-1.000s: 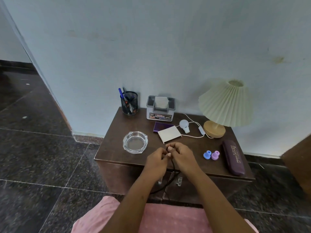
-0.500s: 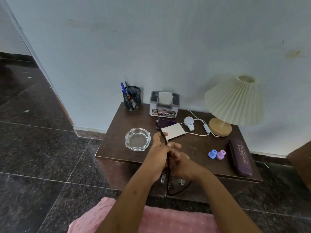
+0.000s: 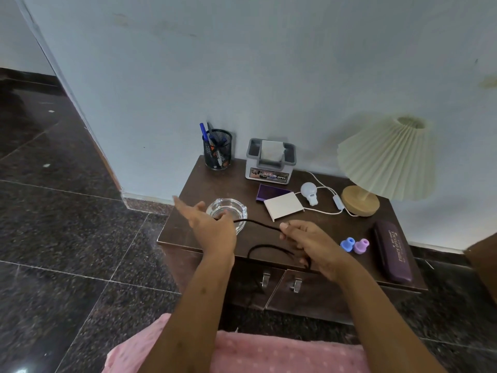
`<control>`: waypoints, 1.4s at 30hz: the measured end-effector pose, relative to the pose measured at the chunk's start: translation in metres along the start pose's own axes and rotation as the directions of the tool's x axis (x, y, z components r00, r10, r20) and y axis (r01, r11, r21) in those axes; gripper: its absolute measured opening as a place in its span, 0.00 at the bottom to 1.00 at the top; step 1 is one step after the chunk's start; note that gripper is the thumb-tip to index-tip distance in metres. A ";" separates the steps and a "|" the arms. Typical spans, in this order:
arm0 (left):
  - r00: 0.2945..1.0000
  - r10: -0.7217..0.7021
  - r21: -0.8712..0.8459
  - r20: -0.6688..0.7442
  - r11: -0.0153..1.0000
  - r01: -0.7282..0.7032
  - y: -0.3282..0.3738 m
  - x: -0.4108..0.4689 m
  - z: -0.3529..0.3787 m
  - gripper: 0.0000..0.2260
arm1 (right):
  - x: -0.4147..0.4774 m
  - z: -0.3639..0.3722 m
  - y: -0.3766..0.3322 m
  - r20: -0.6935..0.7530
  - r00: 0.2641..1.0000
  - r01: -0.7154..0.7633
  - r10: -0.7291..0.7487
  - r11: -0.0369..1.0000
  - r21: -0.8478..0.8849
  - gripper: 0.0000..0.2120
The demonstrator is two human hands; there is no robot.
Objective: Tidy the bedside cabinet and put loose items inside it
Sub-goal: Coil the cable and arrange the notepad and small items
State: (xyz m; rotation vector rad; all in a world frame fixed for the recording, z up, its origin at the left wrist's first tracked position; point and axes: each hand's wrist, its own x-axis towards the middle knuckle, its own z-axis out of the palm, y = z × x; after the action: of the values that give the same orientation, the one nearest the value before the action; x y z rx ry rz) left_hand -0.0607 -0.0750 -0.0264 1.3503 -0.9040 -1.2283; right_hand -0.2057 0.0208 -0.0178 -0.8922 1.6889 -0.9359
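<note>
Item, nearest: a pink dotted garment (image 3: 269, 354) across the person's lap. Item: the cabinet doors (image 3: 317, 297), both shut, two metal handles (image 3: 295, 285) side by side at the middle. Item, the piece in hand: a black cord (image 3: 258, 224), held in the air above the front edge of the cabinet's surface (image 3: 204, 184), its held stretch running left to right between the two hands. The left hand (image 3: 212, 227) takes one end, lower fingers apparently curled on it, forefinger and thumb stuck out over the glass ashtray (image 3: 238, 211). The right hand (image 3: 312, 243) pinches the cord in its fingertips; the slack hangs below it in a loop that falls in front of the doors. The right hand stands almost straight above the handles and is likely the nearer one for opening; the cord has to travel down and toward the person to go inside. Half a second ago the hands were together with the cord upright; now they are drawn apart and the cord is pulled out level. Further items: blue and purple stoppers (image 3: 347, 244), a purple spectacle case (image 3: 394, 254), a white card box (image 3: 283, 210), a loose bulb (image 3: 309, 192), a pleated lamp (image 3: 387, 157), a tissue box (image 3: 270, 162), a mesh pen holder (image 3: 217, 149).
</note>
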 end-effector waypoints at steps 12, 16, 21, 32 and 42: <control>0.473 -0.349 0.482 0.809 0.855 -0.192 -0.006 -0.027 -0.002 0.16 | 0.010 -0.040 0.015 -0.647 0.728 0.237 -0.229 0.968 -0.077 0.14; 0.254 -0.336 0.319 0.907 0.942 0.107 -0.003 -0.042 0.007 0.13 | 0.012 -0.042 0.019 -0.702 0.662 0.205 -0.262 0.965 -0.166 0.13; 0.350 -0.169 -0.069 0.921 0.815 0.576 0.010 -0.044 0.014 0.09 | 0.013 -0.016 0.017 -0.268 0.878 0.195 -0.397 0.806 -0.558 0.08; 0.886 -0.033 -0.242 0.462 0.957 0.162 0.004 -0.012 0.008 0.21 | 0.003 0.030 -0.004 0.266 0.919 0.393 -0.290 0.714 -0.579 0.12; 0.570 -0.344 0.380 0.746 0.923 0.060 -0.003 -0.039 0.012 0.12 | -0.005 -0.023 -0.004 -0.201 0.790 0.421 -0.579 0.752 -0.507 0.05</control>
State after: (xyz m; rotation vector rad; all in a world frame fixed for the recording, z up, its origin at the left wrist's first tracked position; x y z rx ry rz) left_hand -0.0798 -0.0391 -0.0208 1.1232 -1.6785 -2.0291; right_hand -0.2264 0.0275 -0.0073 -1.6404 2.0530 -1.1414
